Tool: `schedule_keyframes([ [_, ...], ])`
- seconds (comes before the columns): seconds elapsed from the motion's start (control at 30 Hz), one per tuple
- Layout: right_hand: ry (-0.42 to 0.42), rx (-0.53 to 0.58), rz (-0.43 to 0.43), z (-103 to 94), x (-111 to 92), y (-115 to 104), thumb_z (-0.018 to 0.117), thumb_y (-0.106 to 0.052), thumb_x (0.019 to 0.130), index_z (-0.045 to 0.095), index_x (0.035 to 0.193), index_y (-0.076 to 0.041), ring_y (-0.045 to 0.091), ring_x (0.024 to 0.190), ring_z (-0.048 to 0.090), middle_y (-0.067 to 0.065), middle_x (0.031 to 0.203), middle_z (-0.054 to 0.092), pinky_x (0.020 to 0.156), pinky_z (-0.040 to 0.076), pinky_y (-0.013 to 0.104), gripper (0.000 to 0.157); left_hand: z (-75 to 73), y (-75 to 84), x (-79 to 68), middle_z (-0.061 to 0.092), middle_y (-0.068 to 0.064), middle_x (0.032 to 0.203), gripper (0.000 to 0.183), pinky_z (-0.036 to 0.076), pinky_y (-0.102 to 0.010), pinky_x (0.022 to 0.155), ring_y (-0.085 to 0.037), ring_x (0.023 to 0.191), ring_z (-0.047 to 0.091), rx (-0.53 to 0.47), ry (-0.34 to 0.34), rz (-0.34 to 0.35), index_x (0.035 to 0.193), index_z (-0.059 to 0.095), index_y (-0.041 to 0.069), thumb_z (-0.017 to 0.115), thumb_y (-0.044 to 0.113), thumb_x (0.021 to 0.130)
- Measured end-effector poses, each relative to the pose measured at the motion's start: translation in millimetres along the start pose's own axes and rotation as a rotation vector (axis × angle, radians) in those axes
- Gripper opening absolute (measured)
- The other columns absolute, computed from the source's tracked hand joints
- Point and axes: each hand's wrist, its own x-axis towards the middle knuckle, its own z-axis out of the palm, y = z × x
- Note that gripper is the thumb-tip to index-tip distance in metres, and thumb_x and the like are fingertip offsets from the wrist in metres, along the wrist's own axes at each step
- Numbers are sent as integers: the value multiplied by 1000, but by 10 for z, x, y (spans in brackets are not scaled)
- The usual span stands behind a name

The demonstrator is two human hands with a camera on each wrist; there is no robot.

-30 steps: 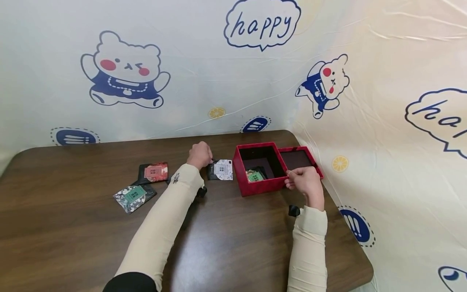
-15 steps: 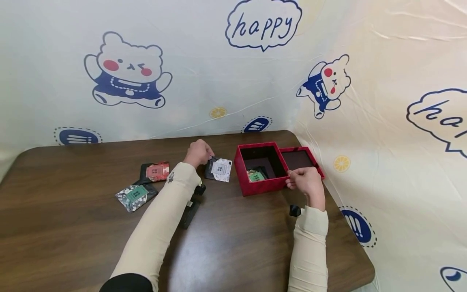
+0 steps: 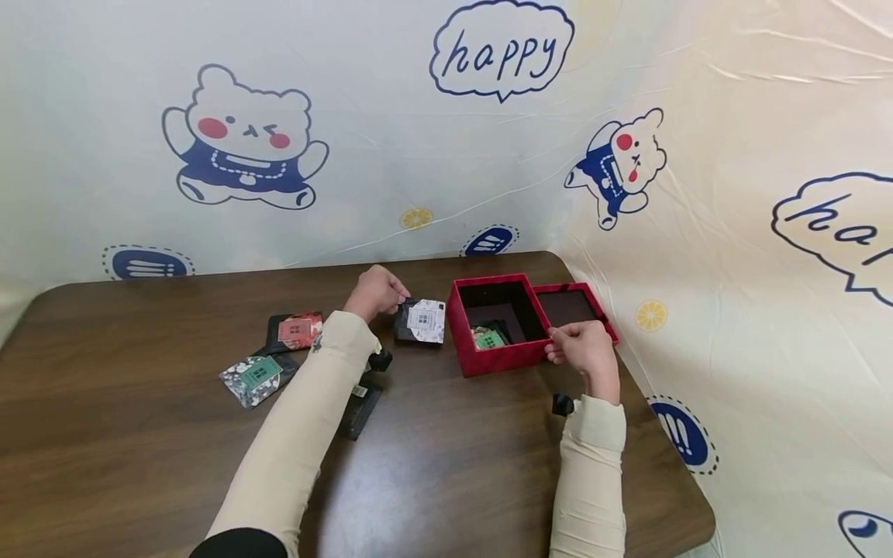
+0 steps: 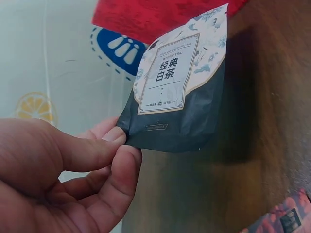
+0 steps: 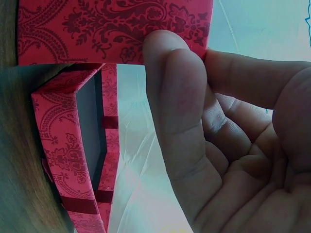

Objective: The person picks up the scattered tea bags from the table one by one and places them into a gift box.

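Observation:
In the left wrist view, my left hand (image 4: 73, 179) pinches a black-and-white tea sachet (image 4: 170, 87) by its lower corner, between thumb and forefinger. The sachet is tilted, its label facing up. The head view has this hand (image 3: 377, 292) left of the red box (image 3: 502, 360), the sachet (image 3: 424, 319) between them. My right hand (image 3: 582, 349) is at the box's near right corner. Close up, the right hand (image 5: 218, 131) pinches the edge of the patterned red box (image 5: 92, 34) with fingers and thumb. Inside the box lies a green-labelled sachet (image 3: 488, 336).
The box's red lid (image 3: 601, 308) lies hollow side up on its right, by the wall sheet. Further left on the table are a red sachet (image 3: 300, 330) and a grey floral sachet (image 3: 258, 376). A dark packet (image 3: 360, 411) lies partly under the left forearm.
The sachet in my left hand has been raised and turned a little. That hand has shifted slightly left. The dark packet beside the forearm has come into view. My right hand stays at the box.

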Motion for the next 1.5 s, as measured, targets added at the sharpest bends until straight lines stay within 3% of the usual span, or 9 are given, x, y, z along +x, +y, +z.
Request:
schedule_keyframes([
  [0.23,-9,0,4,1,-11,8,67,-14,99,74,101,8,31,75,74,18,82,73,77,58,43,23,-127,79,-80,68,-18,98,15,55,-43,82,-17,67,59,-195,-23,-41,102,75,-3,62,-5,95],
  [0.37,-6,6,4,-6,-17,6,67,-14,99,74,102,8,30,74,73,19,83,73,76,58,43,23,-179,128,-129,67,-20,100,15,54,-47,87,-18,67,59,-242,-28,-34,103,74,-5,62,-7,95],
  [0.6,-4,20,6,-11,-16,5,67,-13,99,73,102,9,25,69,73,18,82,73,70,60,36,23,-252,199,-178,67,-19,98,13,56,-33,71,-17,65,59,-264,-39,-23,103,74,-7,64,-5,95],
  [1.0,0,16,3,-11,-10,8,67,-14,99,73,102,8,29,73,73,19,82,73,73,59,39,24,-360,302,-226,66,-19,104,16,54,-24,61,-21,70,60,-324,-42,-38,109,72,-7,65,-1,96],
  [1.5,1,5,3,5,-5,-1,67,-14,99,74,101,8,27,70,73,18,82,73,72,59,39,23,-342,374,-235,64,-20,110,14,53,-24,62,-24,75,61,-361,-48,-36,106,74,-5,67,1,95],
])
